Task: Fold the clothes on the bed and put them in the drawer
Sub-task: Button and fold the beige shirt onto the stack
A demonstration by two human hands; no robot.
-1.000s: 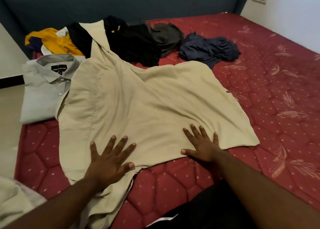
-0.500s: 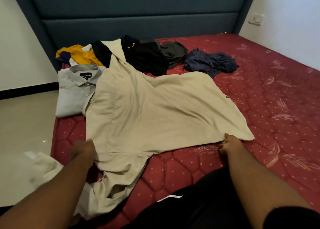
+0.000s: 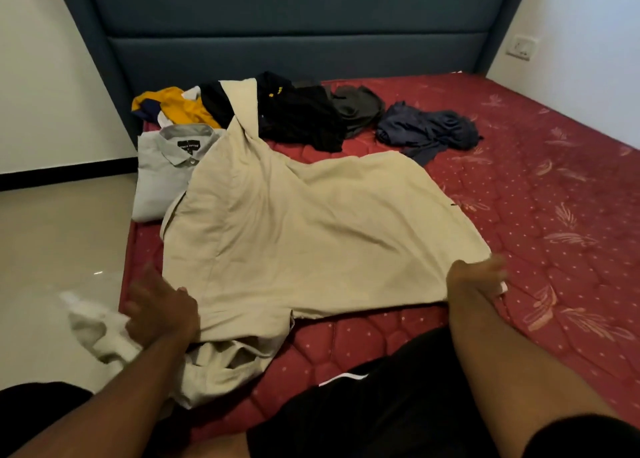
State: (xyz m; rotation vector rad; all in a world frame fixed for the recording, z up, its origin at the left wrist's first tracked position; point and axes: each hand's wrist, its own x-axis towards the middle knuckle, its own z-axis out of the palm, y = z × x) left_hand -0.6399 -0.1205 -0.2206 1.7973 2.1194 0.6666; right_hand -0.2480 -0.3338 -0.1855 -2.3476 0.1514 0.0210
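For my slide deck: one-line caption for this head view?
Both hands, left and right, at the near edge of a beige shirt spread on a red mattress.

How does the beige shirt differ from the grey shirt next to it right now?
The beige shirt lies spread open over the bed; the grey shirt is folded into a compact rectangle. The beige one covers far more area and overlaps the grey one's edge. The left hand and right hand are at the beige shirt; nothing touches the grey. Both are pale and collared.
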